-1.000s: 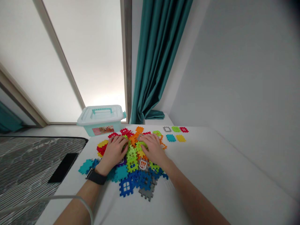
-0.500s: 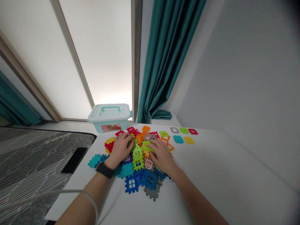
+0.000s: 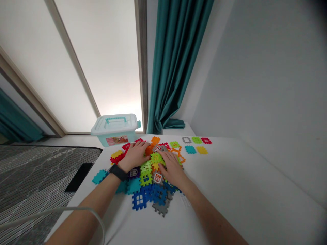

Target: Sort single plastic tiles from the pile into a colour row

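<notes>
A heap of interlocking plastic building tiles lies on the white table (image 3: 214,200). My left hand (image 3: 135,156), a black watch (image 3: 119,172) on its wrist, rests over the heap's far left part, fingers stretched toward an orange tile (image 3: 149,150). My right hand (image 3: 173,167) lies on the right side, fingers spread beside a lime green tile (image 3: 156,158). No tile is seen gripped, though the palms hide some. Nearer me are lime window tiles (image 3: 146,179), a teal tile (image 3: 134,186), a blue window tile (image 3: 139,200) and a grey tile (image 3: 161,208).
Apart from the heap, a grey frame tile (image 3: 186,138), a green tile (image 3: 196,140), a red tile (image 3: 206,141), a teal tile (image 3: 190,149) and a yellow tile (image 3: 202,150) form two rows. Behind stands a lidded plastic box (image 3: 116,131). A pale cable (image 3: 63,208) crosses the lower left.
My left hand has shifted toward the orange tiles, its fingers flatter across the heap. My right hand stays on the right side. The whole view has swung slightly.
</notes>
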Tool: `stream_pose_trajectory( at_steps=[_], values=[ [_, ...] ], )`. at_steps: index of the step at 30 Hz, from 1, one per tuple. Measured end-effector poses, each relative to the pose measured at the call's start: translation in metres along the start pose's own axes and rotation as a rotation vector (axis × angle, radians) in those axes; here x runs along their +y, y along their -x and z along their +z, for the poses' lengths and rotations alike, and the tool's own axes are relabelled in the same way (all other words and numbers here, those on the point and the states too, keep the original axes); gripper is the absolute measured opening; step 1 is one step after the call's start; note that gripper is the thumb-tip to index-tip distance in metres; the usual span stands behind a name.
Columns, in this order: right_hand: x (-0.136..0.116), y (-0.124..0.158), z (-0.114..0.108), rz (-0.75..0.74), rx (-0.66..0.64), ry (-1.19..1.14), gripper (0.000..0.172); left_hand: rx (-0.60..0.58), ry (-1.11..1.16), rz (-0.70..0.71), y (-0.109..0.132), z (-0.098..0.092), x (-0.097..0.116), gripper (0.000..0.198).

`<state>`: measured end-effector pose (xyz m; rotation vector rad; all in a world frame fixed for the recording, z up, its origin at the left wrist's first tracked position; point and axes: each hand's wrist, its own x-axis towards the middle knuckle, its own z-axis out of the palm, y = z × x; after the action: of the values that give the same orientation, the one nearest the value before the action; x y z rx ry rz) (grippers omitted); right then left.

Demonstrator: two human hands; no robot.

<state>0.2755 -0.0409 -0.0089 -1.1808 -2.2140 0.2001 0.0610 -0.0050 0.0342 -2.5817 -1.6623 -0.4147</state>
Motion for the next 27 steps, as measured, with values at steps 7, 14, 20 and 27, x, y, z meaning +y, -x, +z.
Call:
stream_pose_trajectory(
  at_steps=[7,14,20,27],
  values=[
    [-0.001,0.001,0.000,-0.002,0.010,0.001,0.052,0.049,0.020,0.031,-0.002,0.007,-0.005,0.051],
    [-0.002,0.001,0.000,0.004,0.020,-0.011,0.053,0.126,0.095,0.065,-0.001,0.004,-0.009,0.048],
    [0.000,0.001,0.001,0.000,0.019,-0.027,0.049,0.277,0.424,0.129,0.014,0.000,-0.009,0.043],
    [-0.003,0.001,-0.002,-0.058,0.036,-0.039,0.045,0.367,0.629,0.135,0.038,-0.011,0.009,0.034]
  ],
)
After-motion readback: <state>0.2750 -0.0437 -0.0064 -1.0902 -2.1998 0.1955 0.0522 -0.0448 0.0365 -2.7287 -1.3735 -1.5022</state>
